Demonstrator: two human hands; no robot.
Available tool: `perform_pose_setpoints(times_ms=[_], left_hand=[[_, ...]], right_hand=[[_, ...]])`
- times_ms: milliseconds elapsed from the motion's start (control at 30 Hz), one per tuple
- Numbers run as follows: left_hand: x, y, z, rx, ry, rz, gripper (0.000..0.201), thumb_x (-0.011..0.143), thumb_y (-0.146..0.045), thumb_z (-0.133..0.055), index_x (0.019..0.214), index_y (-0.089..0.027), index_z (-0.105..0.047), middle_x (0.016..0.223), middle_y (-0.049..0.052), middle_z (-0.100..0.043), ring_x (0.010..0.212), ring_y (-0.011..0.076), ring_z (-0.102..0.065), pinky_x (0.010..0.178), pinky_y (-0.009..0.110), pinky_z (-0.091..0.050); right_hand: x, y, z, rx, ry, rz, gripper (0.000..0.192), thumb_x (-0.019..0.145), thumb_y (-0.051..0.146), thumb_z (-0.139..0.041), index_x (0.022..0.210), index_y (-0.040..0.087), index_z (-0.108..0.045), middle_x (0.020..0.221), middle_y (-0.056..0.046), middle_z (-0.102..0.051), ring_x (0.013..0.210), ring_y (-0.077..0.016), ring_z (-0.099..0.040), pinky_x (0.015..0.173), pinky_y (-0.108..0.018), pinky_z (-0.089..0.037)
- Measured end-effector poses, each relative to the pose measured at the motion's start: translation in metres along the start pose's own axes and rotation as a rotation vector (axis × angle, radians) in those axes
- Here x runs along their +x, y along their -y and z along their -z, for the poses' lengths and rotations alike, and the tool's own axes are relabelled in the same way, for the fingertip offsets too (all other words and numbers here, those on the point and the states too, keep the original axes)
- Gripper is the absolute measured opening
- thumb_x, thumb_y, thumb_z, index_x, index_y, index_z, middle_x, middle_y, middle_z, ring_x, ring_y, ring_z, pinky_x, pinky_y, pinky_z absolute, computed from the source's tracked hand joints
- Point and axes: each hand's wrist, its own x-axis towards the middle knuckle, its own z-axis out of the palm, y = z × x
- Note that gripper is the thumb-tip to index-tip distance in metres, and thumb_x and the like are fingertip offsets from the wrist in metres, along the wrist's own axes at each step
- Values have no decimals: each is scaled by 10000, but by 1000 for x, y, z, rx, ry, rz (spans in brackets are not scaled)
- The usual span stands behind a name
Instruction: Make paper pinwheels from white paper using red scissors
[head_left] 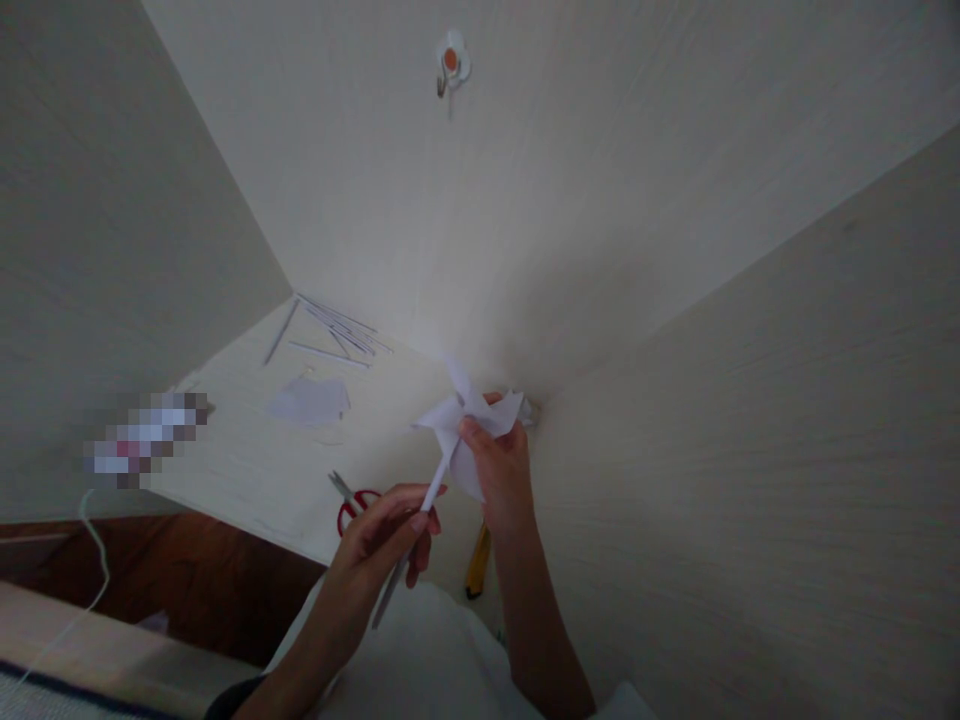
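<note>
Near the middle of the frame, a little below centre, two bare hands hold a white folded paper pinwheel (469,420) on a thin white rolled paper stick (420,530). The right hand (501,470) sits at the pinwheel, its fingers closed on the paper with the thumb pressed on the front near the middle. The left hand (386,535), lower and more to the left, has its fingers pinched shut around the stick. The pinwheel looks very light and thin, so it would bend or tear if squeezed hard; I think the stick is the safest place to hold, as it looks stiffer than the blades. Behind the hands lies a pale wooden desk (247,470). On it, just left of the left hand, are scissors with red handles (352,503). Further up and left lies a flat scrap of white paper (309,400), and above that a bunch of thin white paper sticks (330,335). A yellow tool (478,562) peeks out below the right wrist. At the top, a small white hook (451,65) is stuck on the pale wall.
</note>
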Motion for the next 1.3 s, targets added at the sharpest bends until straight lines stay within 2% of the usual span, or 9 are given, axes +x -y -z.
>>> perform_pose_setpoints(times_ms=[367,567,800,967,1167,1300], left_hand=[[2,1,0,11,-54,-1,228,843,-343,-651,1019,-205,-691,714,-22,-578,482,67,-444,427,188,-342],[5,2,0,22,-88,58,269,821,-393,-663,977,-176,-684,668,-25,-568,477,72,-441,428,192,-346],[4,16,10,77,24,119,345,806,-474,-655,972,-178,-717,697,0,-608,507,95,-502,447,208,-377],[4,36,23,192,175,152,360,832,-481,-621,982,-176,-740,724,34,-667,575,135,-586,519,238,-437],[4,49,30,201,177,162,345,840,-475,-612,949,-179,-751,730,47,-705,626,160,-622,586,264,-472],[6,51,31,167,171,167,379,825,-508,-619,940,-169,-742,729,48,-698,619,157,-618,584,268,-472]], right_hand=[[1,-5,-4,-51,-113,-5,165,678,284,-755,779,198,-655,713,20,-632,647,-124,-558,625,-240,-451],[2,-10,-5,-61,-157,-2,180,673,293,-763,793,190,-675,708,21,-644,642,-117,-559,611,-230,-445],[10,-14,3,-73,-238,27,202,662,301,-759,785,184,-649,699,18,-638,647,-128,-562,621,-245,-443],[16,-15,10,-68,-258,12,192,672,300,-741,787,193,-630,733,9,-658,660,-132,-583,634,-247,-457],[19,-17,15,-58,-219,-31,193,687,327,-735,813,195,-671,739,10,-674,672,-133,-606,640,-242,-465],[20,-18,17,-11,-191,-31,259,711,450,-711,770,201,-673,761,-11,-684,701,-145,-619,632,-245,-477]])
